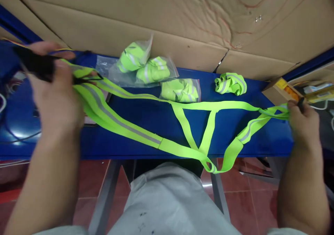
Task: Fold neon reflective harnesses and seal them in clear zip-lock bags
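Observation:
A yellow-green reflective strap vest (125,126) with grey stripes stretches between my two hands above a blue table. My left hand (56,89), slightly blurred, is closed on its left end, together with a black piece (38,64) that could be part of the vest; I cannot tell. At the far right my right hand (304,120) is closed round the other end, where a small dark tip shows by the thumb. The middle straps hang slack, and one loop dips past the table's front edge.
Behind the vest lie clear bags with folded vests, among them an upper bag (134,57), a middle bag (155,71) and a lower bag (181,90). A rolled vest (231,83) sits unbagged on the blue table (146,115). Cardboard (125,16) stands behind; a small box (280,90) is right.

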Demonstrator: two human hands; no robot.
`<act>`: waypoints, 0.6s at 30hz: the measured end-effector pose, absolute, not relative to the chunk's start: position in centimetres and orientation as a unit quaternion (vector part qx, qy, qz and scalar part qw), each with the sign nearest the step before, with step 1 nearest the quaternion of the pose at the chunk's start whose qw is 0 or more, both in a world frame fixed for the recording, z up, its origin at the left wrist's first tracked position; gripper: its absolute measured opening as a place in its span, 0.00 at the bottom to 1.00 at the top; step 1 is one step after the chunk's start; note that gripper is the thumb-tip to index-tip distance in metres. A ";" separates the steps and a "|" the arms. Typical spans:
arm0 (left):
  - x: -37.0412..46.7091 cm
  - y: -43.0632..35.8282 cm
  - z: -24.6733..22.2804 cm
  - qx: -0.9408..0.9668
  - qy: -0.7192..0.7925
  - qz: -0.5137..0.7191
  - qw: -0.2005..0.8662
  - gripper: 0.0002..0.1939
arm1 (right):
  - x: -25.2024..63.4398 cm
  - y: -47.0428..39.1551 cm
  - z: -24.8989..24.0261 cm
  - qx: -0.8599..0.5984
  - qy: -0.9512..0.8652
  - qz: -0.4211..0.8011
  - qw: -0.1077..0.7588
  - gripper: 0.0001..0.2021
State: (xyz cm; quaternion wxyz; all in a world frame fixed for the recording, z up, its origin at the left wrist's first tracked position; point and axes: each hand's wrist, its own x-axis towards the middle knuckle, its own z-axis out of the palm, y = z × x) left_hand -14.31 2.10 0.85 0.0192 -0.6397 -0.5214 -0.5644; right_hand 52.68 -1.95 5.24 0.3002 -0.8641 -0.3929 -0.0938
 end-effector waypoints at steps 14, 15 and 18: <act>2.7 -3.6 2.3 -0.932 -0.341 -0.084 0.093 0.16 | 32.1 -4.9 3.4 -0.340 -0.921 -0.118 0.147 0.20; 3.3 -3.4 2.3 -0.931 -0.344 -0.087 0.087 0.15 | 31.0 -4.8 3.4 -0.327 -0.928 -0.101 0.147 0.19; 4.2 -2.6 2.4 -0.926 -0.352 -0.117 0.076 0.16 | 28.8 -3.9 3.7 -0.302 -0.938 -0.077 0.154 0.16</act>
